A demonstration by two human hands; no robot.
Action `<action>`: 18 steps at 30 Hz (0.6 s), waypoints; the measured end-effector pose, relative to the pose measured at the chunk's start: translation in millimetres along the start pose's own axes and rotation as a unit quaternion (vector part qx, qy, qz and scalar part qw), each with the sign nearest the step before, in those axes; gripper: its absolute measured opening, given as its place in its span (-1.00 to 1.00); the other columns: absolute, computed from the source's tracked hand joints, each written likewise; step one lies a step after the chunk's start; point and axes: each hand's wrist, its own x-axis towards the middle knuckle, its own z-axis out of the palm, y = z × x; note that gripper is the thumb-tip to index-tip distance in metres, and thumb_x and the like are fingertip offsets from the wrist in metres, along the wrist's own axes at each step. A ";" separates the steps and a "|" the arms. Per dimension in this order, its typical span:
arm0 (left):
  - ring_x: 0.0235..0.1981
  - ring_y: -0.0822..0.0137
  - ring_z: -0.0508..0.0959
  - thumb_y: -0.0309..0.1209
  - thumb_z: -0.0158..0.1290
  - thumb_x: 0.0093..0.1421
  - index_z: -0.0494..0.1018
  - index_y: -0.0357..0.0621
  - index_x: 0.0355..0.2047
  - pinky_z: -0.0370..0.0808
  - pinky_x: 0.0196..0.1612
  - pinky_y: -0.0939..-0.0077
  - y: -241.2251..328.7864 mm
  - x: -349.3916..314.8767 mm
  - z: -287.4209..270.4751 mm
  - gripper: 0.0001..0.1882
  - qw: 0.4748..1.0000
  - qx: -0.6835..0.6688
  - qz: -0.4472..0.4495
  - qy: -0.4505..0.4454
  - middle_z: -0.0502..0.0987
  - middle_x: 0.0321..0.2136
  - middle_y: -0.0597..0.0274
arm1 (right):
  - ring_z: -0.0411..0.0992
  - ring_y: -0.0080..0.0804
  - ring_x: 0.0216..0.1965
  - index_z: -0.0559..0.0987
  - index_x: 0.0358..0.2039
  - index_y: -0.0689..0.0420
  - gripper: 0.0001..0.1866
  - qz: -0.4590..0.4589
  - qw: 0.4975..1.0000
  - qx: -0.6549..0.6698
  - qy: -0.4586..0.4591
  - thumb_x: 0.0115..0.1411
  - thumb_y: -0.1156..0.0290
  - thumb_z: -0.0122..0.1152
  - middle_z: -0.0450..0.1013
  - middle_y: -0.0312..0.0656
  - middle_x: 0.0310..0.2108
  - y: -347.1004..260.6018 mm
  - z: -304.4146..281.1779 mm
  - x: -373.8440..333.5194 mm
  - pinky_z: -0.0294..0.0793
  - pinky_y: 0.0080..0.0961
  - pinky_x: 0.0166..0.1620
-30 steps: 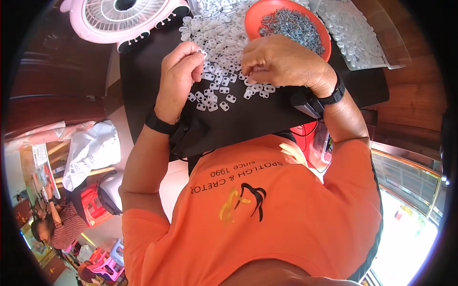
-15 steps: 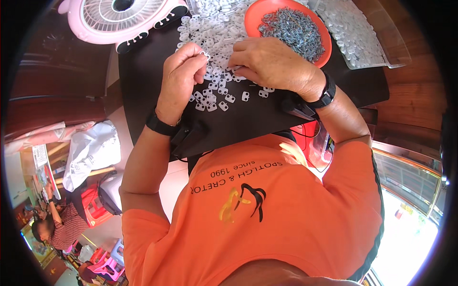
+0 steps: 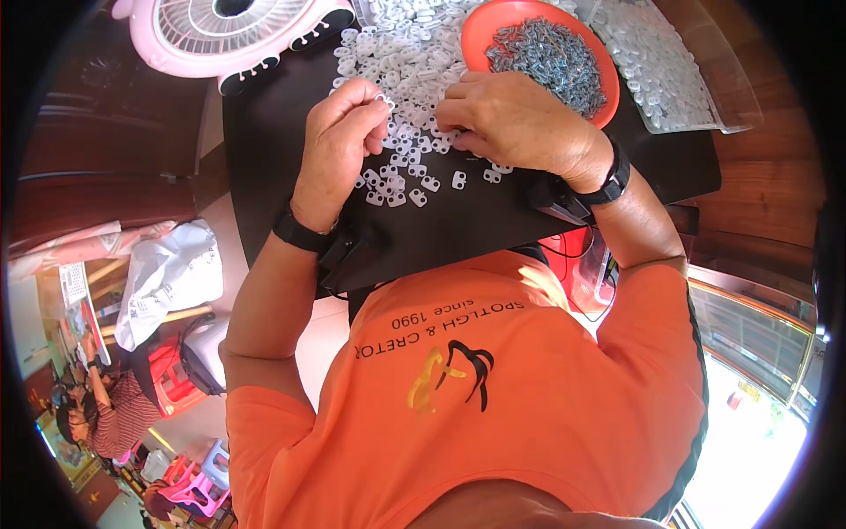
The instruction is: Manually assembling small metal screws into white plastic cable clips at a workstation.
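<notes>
Thumb and index finger of my left hand [image 3: 339, 145] are closed on a small white plastic piece with holes [image 3: 385, 102]. Beside it, just to the right, my right hand [image 3: 524, 123] is palm down with fingers curled together at the edge of the heap; its fingertips are partly hidden, and I cannot make out what they hold. A heap of similar white plastic pieces [image 3: 401, 62] spreads over the dark table [image 3: 441, 225] beyond my hands. Several loose pieces [image 3: 395, 183] lie nearer to me. Behind my right hand, an orange-red plate [image 3: 473, 44] carries a mound of small metal screw-like parts [image 3: 546, 66].
A clear plastic bin [image 3: 727, 110] with many translucent pieces stands at the far right. At the far left is a pink fan [image 3: 176, 57]. Dark devices [image 3: 352, 242] sit near my wrists at the table's front edge. A person in stripes [image 3: 123, 414] is in the left background.
My right hand has shifted slightly right, so the gap between my hands is a little wider. The left hand keeps its pinch on the white piece. The whole view has moved slightly.
</notes>
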 end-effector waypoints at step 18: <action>-0.60 0.53 0.38 -0.38 -0.10 0.23 0.39 -0.23 -0.43 0.28 -0.50 0.68 4.8 -9.2 7.4 -0.82 0.996 -0.070 0.014 -0.046 0.45 -0.59 0.30 | 0.39 -0.70 -0.26 0.52 -0.15 0.19 -0.79 0.157 0.792 0.586 0.071 0.17 0.54 0.19 0.46 -0.39 -0.32 9.7 8.9 12.8 0.40 -0.71 -0.15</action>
